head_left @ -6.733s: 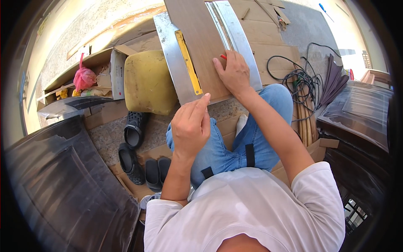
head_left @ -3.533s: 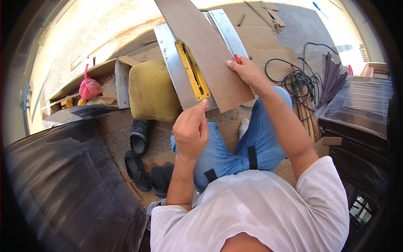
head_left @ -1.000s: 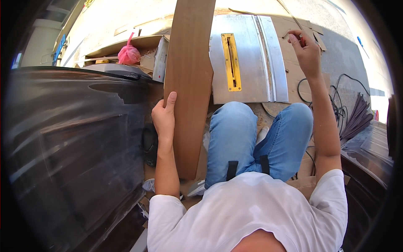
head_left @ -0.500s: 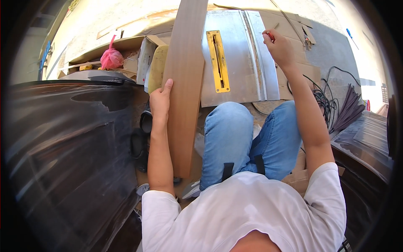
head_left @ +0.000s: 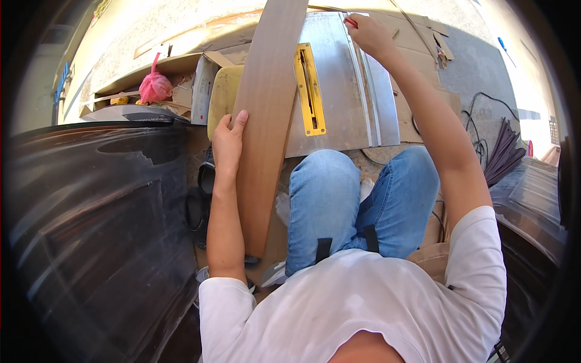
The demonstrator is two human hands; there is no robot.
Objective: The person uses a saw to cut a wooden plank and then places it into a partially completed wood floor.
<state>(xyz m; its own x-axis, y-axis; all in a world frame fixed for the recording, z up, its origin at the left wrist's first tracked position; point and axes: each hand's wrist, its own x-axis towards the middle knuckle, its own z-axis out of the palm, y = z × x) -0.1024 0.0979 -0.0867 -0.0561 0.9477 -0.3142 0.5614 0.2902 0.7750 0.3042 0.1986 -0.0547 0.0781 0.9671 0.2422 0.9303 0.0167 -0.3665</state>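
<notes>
My left hand (head_left: 228,142) grips the left edge of a long brown wooden board (head_left: 266,115), thumb on its top face. The board lies lengthwise, leaning slightly right at its far end, across the left side of a metal saw table (head_left: 339,78). A yellow slotted insert plate (head_left: 310,91) is set into the table beside the board. Over the table's far right part, my right hand (head_left: 370,36) is closed on a small red stick-like thing (head_left: 350,22), perhaps a pencil; most of it is hidden by the fingers.
Left of the board are a yellow panel (head_left: 224,97), a cardboard box (head_left: 181,69) and a knotted pink bag (head_left: 155,86). Film-wrapped dark panels (head_left: 103,212) stand at my left. Black cable (head_left: 481,145) and a folded dark umbrella-like bundle (head_left: 503,154) lie at right. Cardboard (head_left: 417,66) covers the ground.
My right hand has moved left and farther away, over the saw table, with the red thing still in it. The board's far end has shifted slightly right; my left hand keeps its grip.
</notes>
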